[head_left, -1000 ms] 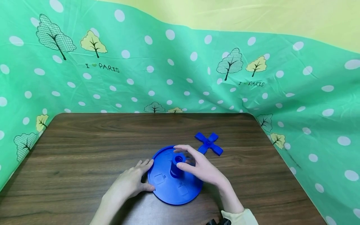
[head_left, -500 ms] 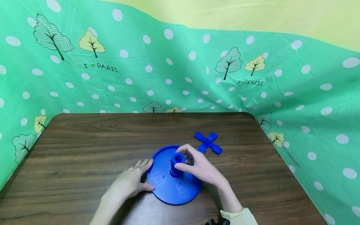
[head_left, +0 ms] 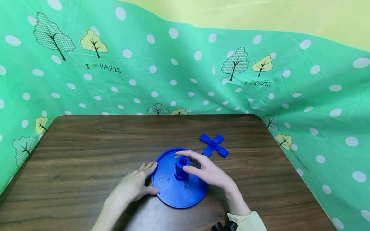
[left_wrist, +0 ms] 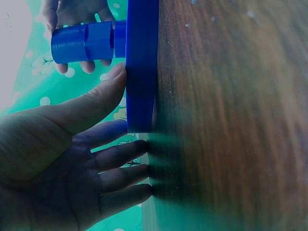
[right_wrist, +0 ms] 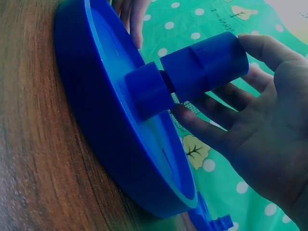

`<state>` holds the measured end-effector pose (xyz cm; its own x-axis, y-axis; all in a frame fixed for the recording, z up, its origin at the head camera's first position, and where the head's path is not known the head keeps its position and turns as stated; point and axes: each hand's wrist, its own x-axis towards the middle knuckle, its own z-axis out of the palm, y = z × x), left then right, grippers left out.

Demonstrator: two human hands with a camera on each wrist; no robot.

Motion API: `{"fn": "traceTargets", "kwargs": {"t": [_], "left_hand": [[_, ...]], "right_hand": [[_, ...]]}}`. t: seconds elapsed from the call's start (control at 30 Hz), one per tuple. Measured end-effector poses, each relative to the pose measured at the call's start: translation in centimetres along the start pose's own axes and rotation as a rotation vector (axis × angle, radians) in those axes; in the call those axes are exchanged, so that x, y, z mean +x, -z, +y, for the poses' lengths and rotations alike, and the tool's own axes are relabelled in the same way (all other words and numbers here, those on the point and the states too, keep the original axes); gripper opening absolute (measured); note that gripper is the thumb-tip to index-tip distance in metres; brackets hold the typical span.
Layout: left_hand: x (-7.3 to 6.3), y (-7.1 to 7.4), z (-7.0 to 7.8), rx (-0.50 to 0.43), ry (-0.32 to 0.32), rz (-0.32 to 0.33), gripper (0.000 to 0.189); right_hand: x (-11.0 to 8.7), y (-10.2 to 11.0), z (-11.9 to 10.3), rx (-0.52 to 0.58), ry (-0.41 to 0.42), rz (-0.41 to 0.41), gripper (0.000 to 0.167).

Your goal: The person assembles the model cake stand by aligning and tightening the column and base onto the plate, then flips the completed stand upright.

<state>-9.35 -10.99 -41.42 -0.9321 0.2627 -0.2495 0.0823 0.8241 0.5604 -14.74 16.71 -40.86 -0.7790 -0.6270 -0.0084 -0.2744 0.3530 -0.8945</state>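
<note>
While the left hand (head_left: 135, 185), fingers spread, steadies the plate (head_left: 173, 196) at nine o'clock, the right hand (head_left: 207, 170) curves round the tube (head_left: 179, 168) upright at its centre, thumb touching. Turning evenly, square to the stub (right_wrist: 148, 91), should likely seat it best.

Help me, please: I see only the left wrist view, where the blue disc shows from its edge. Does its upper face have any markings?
Observer: Yes, the blue disc has square outlines on its upper face.
Operator: Thank you. And the blue cylinder, has its free end a hole?
Observer: It has; the head view shows a round hole in that end.
Operator: Is anything else lying near the disc?
Observer: A blue cross-shaped piece lies on the table, beyond the disc and to the person's right.
</note>
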Motion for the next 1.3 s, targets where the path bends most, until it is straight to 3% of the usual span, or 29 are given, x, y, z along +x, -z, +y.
{"fn": "traceTargets", "kwargs": {"t": [0.2, 0.33, 0.47, 0.7, 0.93, 1.13, 1.3], "left_hand": [[0.06, -0.07, -0.04, 0.003, -0.001, 0.002, 0.095], [0.05, -0.10, -0.04, 0.006, 0.006, 0.000, 0.095], [-0.01, -0.11, -0.07, 0.006, 0.015, -0.002, 0.095], [-0.13, -0.07, -0.06, 0.005, 0.002, 0.011, 0.095], [-0.01, -0.03, 0.05, 0.008, 0.012, 0.004, 0.095], [0.04, -0.09, 0.04, 0.008, 0.015, 0.002, 0.095], [-0.01, -0.05, -0.02, 0.010, 0.006, 0.009, 0.095]], "right_hand": [[0.06, -0.17, 0.04, -0.024, -0.035, 0.049, 0.041], [0.12, -0.34, -0.08, -0.040, -0.063, 0.078, 0.048], [0.10, -0.31, -0.06, -0.010, -0.029, 0.045, 0.054], [0.12, -0.07, 0.07, 0.014, 0.021, -0.018, 0.044], [0.23, -0.50, 0.04, -0.058, -0.039, 0.085, 0.043], [0.07, -0.27, 0.07, -0.010, 0.029, 0.021, 0.057], [0.04, -0.01, 0.25, 0.019, 0.055, -0.021, 0.050]]}}
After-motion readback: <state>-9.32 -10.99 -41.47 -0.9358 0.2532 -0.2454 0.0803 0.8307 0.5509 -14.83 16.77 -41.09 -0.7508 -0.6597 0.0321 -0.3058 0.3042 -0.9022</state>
